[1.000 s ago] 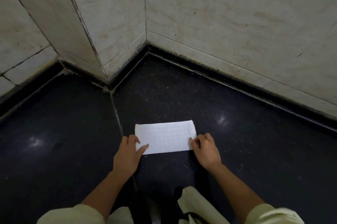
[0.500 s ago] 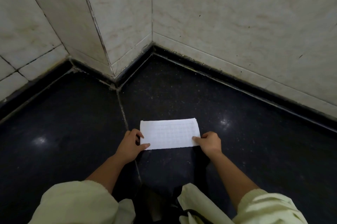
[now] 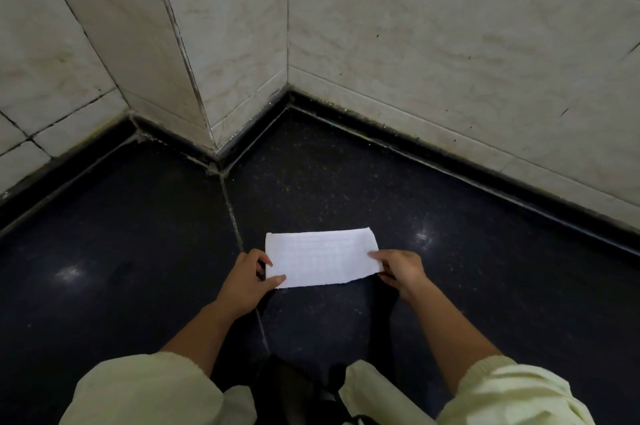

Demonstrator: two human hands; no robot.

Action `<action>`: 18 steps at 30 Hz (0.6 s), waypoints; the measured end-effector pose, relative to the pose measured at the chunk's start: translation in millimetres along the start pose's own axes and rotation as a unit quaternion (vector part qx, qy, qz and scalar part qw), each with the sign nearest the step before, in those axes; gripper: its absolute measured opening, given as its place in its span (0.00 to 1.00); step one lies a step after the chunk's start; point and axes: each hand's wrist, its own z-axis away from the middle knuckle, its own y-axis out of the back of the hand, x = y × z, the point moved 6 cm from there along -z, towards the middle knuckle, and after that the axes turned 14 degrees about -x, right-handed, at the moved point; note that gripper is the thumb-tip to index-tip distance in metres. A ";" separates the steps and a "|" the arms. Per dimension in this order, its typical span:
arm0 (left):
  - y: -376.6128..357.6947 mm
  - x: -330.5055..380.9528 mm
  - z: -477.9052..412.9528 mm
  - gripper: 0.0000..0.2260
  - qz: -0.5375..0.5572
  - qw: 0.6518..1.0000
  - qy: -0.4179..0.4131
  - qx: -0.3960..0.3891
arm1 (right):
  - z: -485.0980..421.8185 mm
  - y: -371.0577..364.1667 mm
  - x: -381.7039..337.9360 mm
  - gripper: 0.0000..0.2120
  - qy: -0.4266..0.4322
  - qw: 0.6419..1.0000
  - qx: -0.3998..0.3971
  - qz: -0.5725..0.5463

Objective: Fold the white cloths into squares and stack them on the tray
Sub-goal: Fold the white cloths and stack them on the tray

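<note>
Half-folded white cloth (image 3: 320,258) lies flat on the bench (image 3: 138,234)
Your left hand (image 3: 244,281) and right hand (image 3: 401,268) each pinch one end with curled fingers (image 3: 256,255), probably to hold the layers aligned for the squaring fold.

There is one white cloth (image 3: 320,258) on the floor (image 3: 138,251). Two hands show, left hand (image 3: 244,281) and right hand (image 3: 403,268), with two pale sleeves (image 3: 145,390).
</note>
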 end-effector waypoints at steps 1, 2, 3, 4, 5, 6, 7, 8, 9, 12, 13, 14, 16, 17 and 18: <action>0.3 0.0 -0.4 0.14 0.003 1.000 -0.002 -0.001 | 2.1 -3.7 -4.9 0.08 0.017 1.000 0.000 0.007; 0.8 -0.4 -0.5 0.13 0.005 1.000 -0.003 -0.003 | 3.4 -8.5 -9.7 0.05 0.036 0.999 -0.006 0.020; 2.0 -1.6 -0.9 0.13 0.007 1.000 -0.006 -0.007 | 4.8 -15.7 -14.7 0.04 0.057 0.998 -0.018 0.035; 2.2 -2.4 -1.0 0.13 0.008 1.000 -0.009 -0.011 | 6.7 -24.0 -20.1 0.06 0.075 0.995 -0.032 0.055; 2.8 -3.4 -1.2 0.12 0.011 1.000 -0.014 -0.015 | 8.2 -33.5 -25.4 0.08 0.091 0.992 -0.045 0.072; 3.1 -3.9 -1.5 0.12 0.015 1.000 -0.019 -0.017 | 8.7 -42.1 -29.3 0.09 0.101 0.990 -0.056 0.087; 2.7 -3.9 -1.6 0.11 0.019 0.999 -0.023 -0.017 | 9.5 -51.3 -33.2 0.09 0.111 0.987 -0.064 0.101; 2.6 -4.3 -1.9 0.11 0.022 0.999 -0.027 -0.016 | 9.7 -60.9 -36.7 0.09 0.119 0.984 -0.070 0.117; 2.3 -5.2 -2.3 0.11 0.027 0.999 -0.030 -0.015 | 10.6 -71.5 -40.1 0.08 0.126 0.980 -0.075 0.133; 1.2 -7.8 -3.9 0.10 0.041 0.998 -0.038 -0.009 | 10.5 -104.9 -42.6 0.09 0.133 0.970 -0.092 0.180; 1.1 -8.6 -5.0 0.09 0.048 0.998 -0.041 -0.006 | 9.5 -115.3 -41.1 0.09 0.127 0.967 -0.093 0.201; 1.0 -9.7 -6.0 0.07 0.053 0.998 -0.043 -0.003 | 8.4 -126.0 -39.2 0.09 0.120 0.963 -0.093 0.223; 0.2 -10.2 -8.4 0.02 0.057 0.997 -0.044 -0.005 | 4.8 -142.3 -32.5 0.09 0.108 0.953 -0.094 0.267; -0.3 -10.9 -9.2 0.01 0.059 0.997 -0.041 -0.009 | 2.3 -149.0 -28.3 0.07 0.102 0.947 -0.096 0.289; 0.1 -12.7 -10.6 0.02 0.062 0.997 -0.037 -0.011 | 0.2 -155.4 -23.9 0.05 0.095 0.942 -0.099 0.308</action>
